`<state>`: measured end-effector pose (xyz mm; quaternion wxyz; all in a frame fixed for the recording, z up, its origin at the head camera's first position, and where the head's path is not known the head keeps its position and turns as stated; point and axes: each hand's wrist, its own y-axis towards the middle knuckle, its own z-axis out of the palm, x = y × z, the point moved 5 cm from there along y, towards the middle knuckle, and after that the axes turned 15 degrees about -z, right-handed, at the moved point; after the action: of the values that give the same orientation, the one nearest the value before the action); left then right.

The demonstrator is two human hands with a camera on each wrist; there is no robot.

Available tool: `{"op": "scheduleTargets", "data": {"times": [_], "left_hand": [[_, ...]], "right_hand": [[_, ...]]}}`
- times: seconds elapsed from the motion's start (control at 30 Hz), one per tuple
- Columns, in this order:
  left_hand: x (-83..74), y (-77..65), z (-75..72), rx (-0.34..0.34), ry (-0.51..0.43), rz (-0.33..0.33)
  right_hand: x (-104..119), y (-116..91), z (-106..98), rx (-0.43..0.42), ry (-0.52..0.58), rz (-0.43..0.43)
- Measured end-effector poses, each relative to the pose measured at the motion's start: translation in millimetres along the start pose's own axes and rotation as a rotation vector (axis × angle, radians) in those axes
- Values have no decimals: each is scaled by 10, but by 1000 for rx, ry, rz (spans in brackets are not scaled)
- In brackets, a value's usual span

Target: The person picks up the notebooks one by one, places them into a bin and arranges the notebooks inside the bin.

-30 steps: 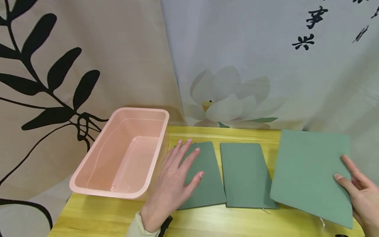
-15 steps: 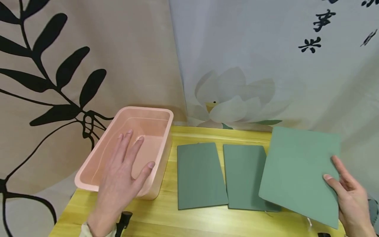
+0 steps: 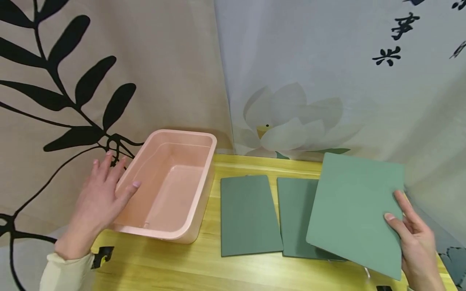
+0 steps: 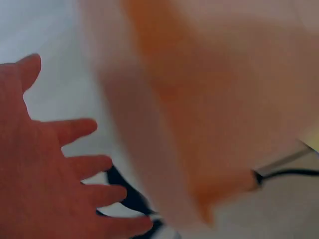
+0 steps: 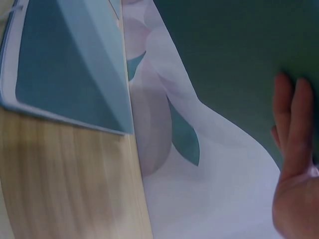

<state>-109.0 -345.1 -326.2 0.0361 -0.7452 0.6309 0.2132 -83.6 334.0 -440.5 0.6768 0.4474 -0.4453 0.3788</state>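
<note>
My right hand (image 3: 415, 238) holds a green notebook (image 3: 358, 210) by its right edge, thumb on the near cover. It is raised over the table's right side, and a pale ribbon hangs below. Two more green notebooks lie side by side: the left one (image 3: 251, 216) in full view, the middle one (image 3: 295, 218) partly covered by the raised one. At the outer left side of a pink plastic bin (image 3: 209, 190) is my left hand (image 3: 98, 198), fingers spread and holding nothing. In the left wrist view the fingers (image 4: 75, 130) appear close to the blurred bin wall; contact is unclear.
The yellow wooden table (image 3: 174, 268) bears the bin and the notebooks. Behind it hangs a curtain (image 3: 174, 72) printed with dark leaves, a pale flower and black characters. The bin stands near the table's left edge.
My left hand has moved left from over the left notebook, across the bin, to its outer left side. The raised notebook has shifted left in view, covering more of the middle one.
</note>
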Motion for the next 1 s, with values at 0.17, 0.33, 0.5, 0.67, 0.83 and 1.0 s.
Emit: {"op": "scheduleTargets", "data": {"times": [0.17, 0.33, 0.5, 0.67, 0.83, 1.0], "left_hand": [[341, 155, 152, 168, -39, -19], [590, 202, 310, 266, -106, -22], [706, 194, 415, 305, -172, -24], [734, 179, 451, 388, -213, -83], [722, 157, 461, 436, -205, -128], [689, 141, 461, 436, -212, -118]], "right_hand": [[1, -4, 105, 20, 80, -9], [13, -6, 203, 35, 108, 0], [33, -14, 314, 38, 93, 4], [56, -45, 468, 59, 119, -2], [90, -83, 622, 76, 147, -6], [125, -106, 731, 76, 175, 11]]}}
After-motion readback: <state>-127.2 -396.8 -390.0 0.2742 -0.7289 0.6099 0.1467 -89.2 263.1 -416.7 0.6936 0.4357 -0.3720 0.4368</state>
